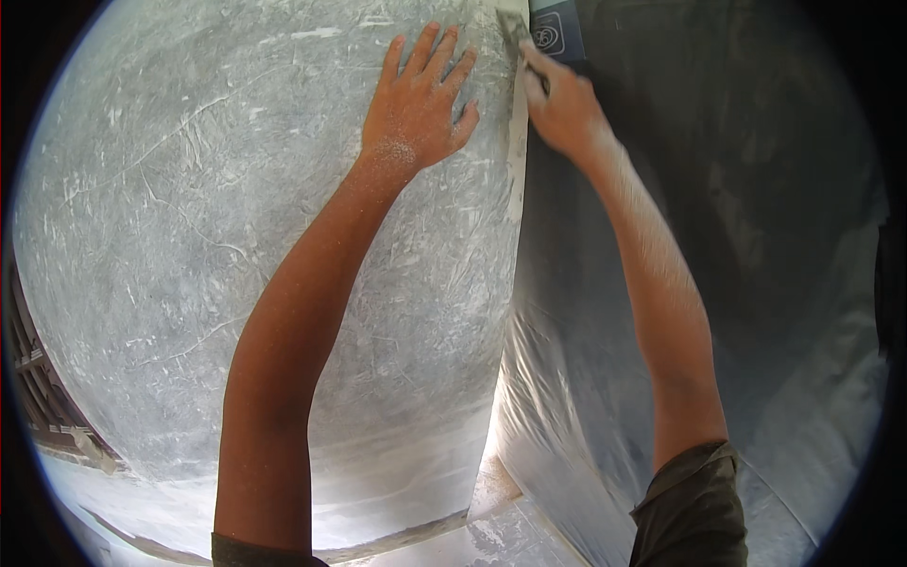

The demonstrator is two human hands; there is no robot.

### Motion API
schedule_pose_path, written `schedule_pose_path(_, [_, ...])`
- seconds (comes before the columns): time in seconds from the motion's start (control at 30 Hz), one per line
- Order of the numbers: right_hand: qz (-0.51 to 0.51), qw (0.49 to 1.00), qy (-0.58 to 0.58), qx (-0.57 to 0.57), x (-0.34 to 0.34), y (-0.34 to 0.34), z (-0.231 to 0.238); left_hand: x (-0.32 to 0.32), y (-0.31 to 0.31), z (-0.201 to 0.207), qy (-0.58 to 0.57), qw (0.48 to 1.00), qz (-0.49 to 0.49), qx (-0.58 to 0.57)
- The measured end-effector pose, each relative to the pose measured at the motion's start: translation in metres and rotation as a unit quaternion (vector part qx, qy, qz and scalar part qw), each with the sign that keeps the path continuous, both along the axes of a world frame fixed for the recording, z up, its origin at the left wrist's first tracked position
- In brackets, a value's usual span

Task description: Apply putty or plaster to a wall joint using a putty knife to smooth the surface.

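Observation:
My left hand [416, 102] lies flat with spread fingers on a grey, rough-plastered wall [236, 189]. White dust covers its wrist. My right hand [567, 106] is closed round the dark handle of a putty knife [513, 26]. The knife's blade points up at the wall's right edge, where a pale strip [518, 161] runs downward; I cannot tell whether the blade touches it. My right forearm is also dusty.
A dark grey plastic sheet [727, 189] hangs to the right of the wall, creased and shiny lower down. A blue panel with a pale emblem [557, 33] shows at the top. Below is a whitish, stained floor [505, 539]. Dark slats [42, 392] stand at far left.

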State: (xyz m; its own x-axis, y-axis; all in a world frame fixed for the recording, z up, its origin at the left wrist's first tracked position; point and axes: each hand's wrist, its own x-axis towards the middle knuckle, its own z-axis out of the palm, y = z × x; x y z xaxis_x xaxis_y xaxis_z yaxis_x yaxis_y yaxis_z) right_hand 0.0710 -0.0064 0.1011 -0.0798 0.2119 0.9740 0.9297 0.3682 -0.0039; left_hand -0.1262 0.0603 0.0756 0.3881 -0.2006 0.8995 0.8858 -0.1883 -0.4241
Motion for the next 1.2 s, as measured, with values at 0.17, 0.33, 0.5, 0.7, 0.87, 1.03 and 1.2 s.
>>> schedule_pose_path(0.17, [0.007, 0.999, -0.005, 0.037, 0.006, 0.013, 0.014, 0.009, 0.001, -0.003, 0.002, 1.0, 0.003, -0.011])
schedule_pose_path(0.33, [-0.04, 0.998, -0.013, 0.041, -0.008, 0.01, 0.012, 0.009, 0.007, -0.006, 0.004, 1.0, -0.009, 0.026])
schedule_pose_path(0.5, [0.0, 0.998, 0.04, -0.039, -0.037, -0.008, -0.063, 0.0, 0.002, -0.012, -0.014, 0.999, -0.011, 0.035])
schedule_pose_path(0.7, [-0.016, 0.998, 0.008, 0.052, -0.019, 0.001, -0.02, 0.011, -0.027, -0.005, 0.021, 0.991, -0.074, -0.111])
schedule_pose_path(0.87, [-0.004, 0.999, 0.029, -0.016, -0.038, -0.003, -0.106, -0.002, -0.014, -0.023, 0.029, 0.996, -0.057, -0.062])
schedule_pose_path(1.03, [0.023, 0.997, 0.06, -0.03, -0.037, -0.016, -0.091, 0.004, -0.016, -0.028, 0.03, 0.996, -0.074, -0.046])
schedule_pose_path(1.2, [0.002, 0.997, 0.063, -0.05, -0.047, -0.02, -0.123, -0.002, -0.011, -0.04, 0.037, 0.996, -0.049, -0.063])
